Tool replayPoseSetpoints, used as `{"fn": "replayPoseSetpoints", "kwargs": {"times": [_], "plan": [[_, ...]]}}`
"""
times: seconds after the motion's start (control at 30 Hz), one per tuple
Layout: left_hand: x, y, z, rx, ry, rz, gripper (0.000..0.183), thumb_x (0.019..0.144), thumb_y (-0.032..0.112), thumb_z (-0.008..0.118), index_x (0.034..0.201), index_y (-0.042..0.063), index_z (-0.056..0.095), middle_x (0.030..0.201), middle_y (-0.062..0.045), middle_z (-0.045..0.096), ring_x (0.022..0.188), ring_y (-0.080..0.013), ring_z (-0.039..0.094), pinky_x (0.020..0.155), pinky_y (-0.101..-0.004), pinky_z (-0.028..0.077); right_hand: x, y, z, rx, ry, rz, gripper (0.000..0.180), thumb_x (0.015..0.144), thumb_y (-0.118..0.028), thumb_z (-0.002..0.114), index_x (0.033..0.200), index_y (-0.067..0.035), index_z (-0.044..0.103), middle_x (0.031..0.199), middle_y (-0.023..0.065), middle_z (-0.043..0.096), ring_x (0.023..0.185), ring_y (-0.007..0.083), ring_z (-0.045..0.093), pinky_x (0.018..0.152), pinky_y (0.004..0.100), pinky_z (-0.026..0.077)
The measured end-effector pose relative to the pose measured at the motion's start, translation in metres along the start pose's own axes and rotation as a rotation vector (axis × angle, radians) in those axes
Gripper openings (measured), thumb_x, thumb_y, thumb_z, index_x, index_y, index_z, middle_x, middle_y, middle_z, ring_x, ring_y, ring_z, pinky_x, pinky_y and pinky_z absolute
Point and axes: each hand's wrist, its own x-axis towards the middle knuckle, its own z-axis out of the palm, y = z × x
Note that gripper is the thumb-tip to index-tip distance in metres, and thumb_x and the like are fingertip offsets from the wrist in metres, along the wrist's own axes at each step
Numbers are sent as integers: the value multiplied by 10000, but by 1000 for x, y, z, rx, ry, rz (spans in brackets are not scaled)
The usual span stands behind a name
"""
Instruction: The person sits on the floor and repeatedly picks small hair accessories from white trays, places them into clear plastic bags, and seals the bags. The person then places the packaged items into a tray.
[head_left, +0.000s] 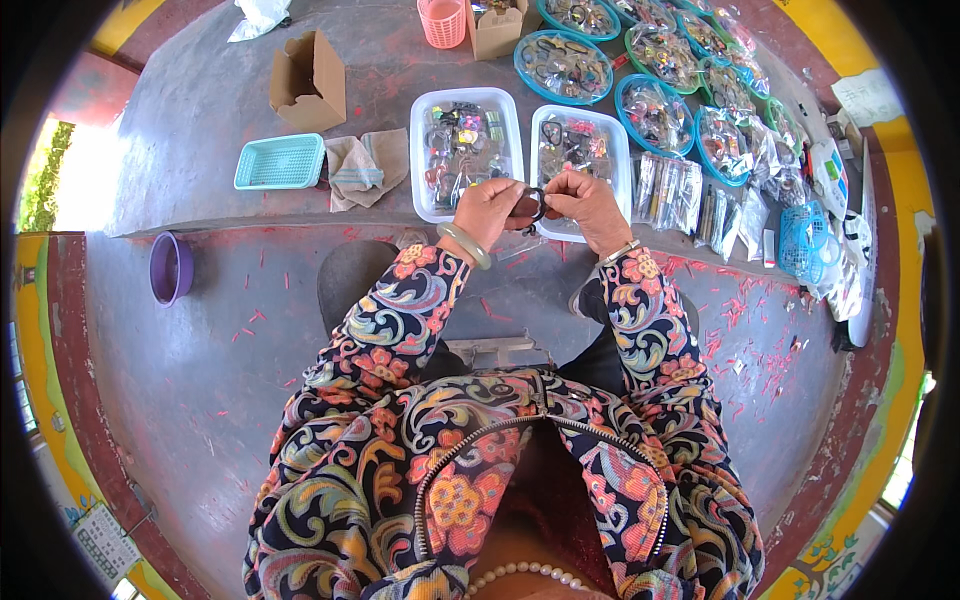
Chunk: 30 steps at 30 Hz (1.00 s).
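My left hand (487, 212) pinches a dark elastic hair tie (536, 206) at its left side, a bangle round the wrist. On the opposite side of the loop, my right hand (585, 210) grips it between thumb and fingertips. Some clear film seems to hang just below the fingers. Both hands are over the near edges of two white plastic trays. The left tray (418, 150) contains hair ties, clips and small bagged pieces in several colours. Similar bagged hair accessories fill the right tray (624, 150), partly covered by my right hand.
Blue and green baskets (531, 96) of bagged items crowd the back right, beside clear packets (667, 191). Leftward are a cloth (367, 169), a turquoise basket (279, 161) and a cardboard box (307, 82). A purple tub (171, 270) stands lower down, left; red scraps litter the floor.
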Motion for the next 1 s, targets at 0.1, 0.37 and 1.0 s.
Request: {"fn": "replayPoseSetpoints", "kwargs": {"times": [0.1, 0.37, 1.0], "plan": [[2, -3, -1, -65, -58, -17, 214, 874, 133, 462, 959, -51, 530, 829, -110, 599, 757, -174, 613, 656, -267, 529, 0, 0, -1, -28, 4, 15, 43, 750, -69, 585, 755, -27, 573, 686, -20, 545, 599, 55, 505, 545, 196, 431], [2, -4, -3, -91, -86, -42, 219, 875, 120, 455, 998, -48, 521, 887, -118, 597, 800, -187, 609, 713, -289, 523, 1, 2, -1, -24, 5, 14, 97, 753, -89, 603, 833, -33, 596, 742, -22, 553, 625, 67, 490, 581, 206, 404], [1, -4, -3, 16, -139, -41, 171, 836, 110, 527, 949, -14, 560, 869, -88, 603, 793, -175, 608, 722, -295, 516, 2, 5, -1, -243, -7, -106, 87, 739, -76, 632, 759, -4, 587, 695, -22, 563, 630, 37, 479, 569, 195, 405]]}}
